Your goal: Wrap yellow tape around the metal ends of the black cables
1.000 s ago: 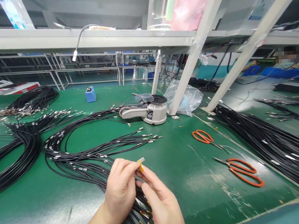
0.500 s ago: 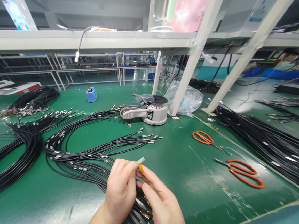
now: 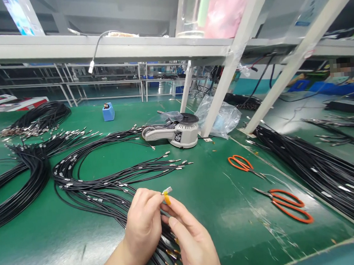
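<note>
In the lower middle, my left hand (image 3: pixel 145 221) is closed in a pinch on the end of a black cable, most of which its fingers hide. A silvery connector (image 3: pixel 167 190) sticks out past the fingertips. My right hand (image 3: pixel 192 238) meets it from the right, its index fingertip pressing a small strip of amber tape (image 3: pixel 167 199) just below the connector. The right thumb sits lower, apart from the tape. Under both hands runs a bundle of black cables (image 3: pixel 109 210), and several ends with amber tape (image 3: pixel 170 254) show beneath the right hand.
A grey tape dispenser (image 3: pixel 183 134) stands beyond the hands. Two pairs of orange-handled scissors (image 3: pixel 288 203) lie to the right. More black cables (image 3: pixel 37 174) are coiled at the left, others (image 3: pixel 313 167) stretch along the right. A blue holder (image 3: pixel 108 112) sits behind; white posts (image 3: pixel 224 76) support a shelf (image 3: pixel 104 48).
The amber strip and the connector have turned very slightly at the fingertips. Both hands stay in nearly the same place.
</note>
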{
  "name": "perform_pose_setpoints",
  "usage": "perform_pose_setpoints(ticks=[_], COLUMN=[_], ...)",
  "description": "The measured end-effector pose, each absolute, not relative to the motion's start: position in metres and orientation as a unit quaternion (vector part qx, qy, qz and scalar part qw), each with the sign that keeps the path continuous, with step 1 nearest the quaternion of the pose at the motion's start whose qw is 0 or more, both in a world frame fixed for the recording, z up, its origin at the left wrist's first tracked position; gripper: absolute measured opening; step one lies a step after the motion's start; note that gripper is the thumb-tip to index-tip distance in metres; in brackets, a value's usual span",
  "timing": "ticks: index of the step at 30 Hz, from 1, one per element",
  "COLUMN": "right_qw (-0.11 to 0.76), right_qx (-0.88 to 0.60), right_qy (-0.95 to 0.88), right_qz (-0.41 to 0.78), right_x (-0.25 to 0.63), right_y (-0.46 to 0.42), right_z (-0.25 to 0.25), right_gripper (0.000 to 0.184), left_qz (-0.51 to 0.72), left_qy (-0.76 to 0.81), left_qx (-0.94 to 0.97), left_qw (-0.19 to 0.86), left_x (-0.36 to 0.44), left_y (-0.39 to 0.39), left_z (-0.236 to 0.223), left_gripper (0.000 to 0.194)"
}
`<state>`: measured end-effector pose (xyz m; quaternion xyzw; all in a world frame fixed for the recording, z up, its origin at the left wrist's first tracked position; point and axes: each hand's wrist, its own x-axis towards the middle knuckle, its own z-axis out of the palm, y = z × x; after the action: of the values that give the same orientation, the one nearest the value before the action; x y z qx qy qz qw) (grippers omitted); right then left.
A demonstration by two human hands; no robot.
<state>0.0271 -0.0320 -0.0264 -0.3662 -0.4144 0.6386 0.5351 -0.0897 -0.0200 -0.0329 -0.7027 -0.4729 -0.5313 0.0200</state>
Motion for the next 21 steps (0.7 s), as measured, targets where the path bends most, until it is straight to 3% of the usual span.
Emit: perform_pose_setpoints(ticks=[21], right_qw=[0.506], right_qx=[-0.334], right_qy=[-0.318], right_qz=[0.729], right_x=[0.0297], right_y=[-0.0281], right_z=[-0.0275], right_gripper=[0.036], left_qz=[-0.533], left_qy=[-0.472], left_qx=[-0.702], left_qw=[0.014], left_x=[-0.0899], left_y=[-0.0201], left_z=[-0.0316], left_gripper=[0.025])
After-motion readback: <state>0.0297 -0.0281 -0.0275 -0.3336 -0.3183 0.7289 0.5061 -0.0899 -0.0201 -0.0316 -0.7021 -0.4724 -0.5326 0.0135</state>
